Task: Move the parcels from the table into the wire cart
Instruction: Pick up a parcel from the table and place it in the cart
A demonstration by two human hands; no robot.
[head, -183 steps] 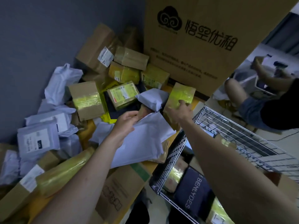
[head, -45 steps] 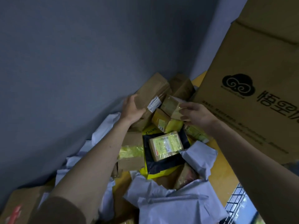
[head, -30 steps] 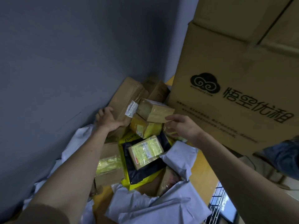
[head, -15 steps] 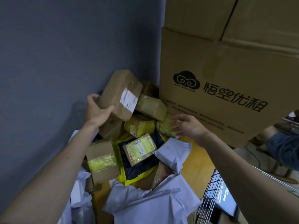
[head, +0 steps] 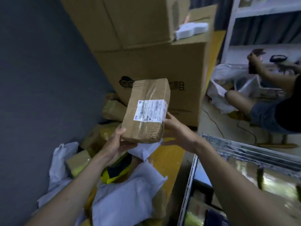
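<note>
A brown cardboard parcel with a white shipping label is held up in the air above the table. My left hand grips its lower left corner, thumb on the front and fingers underneath. My right hand touches its lower right side, fingertips by the label. Below lie more parcels: a white mailer bag, a small white bag, and taped boxes against the wall. The wire cart stands at the lower right with parcels inside it.
Large stacked cardboard boxes rise behind the pile. The grey wall closes the left side. The yellow table shows beside the cart. A seated person works on the floor at the right, near a white shelf.
The labelled brown parcel has been lifted from the pile by the wall and brought up and rightward. My right hand has come onto its right side. The view has swung right toward the cart.
</note>
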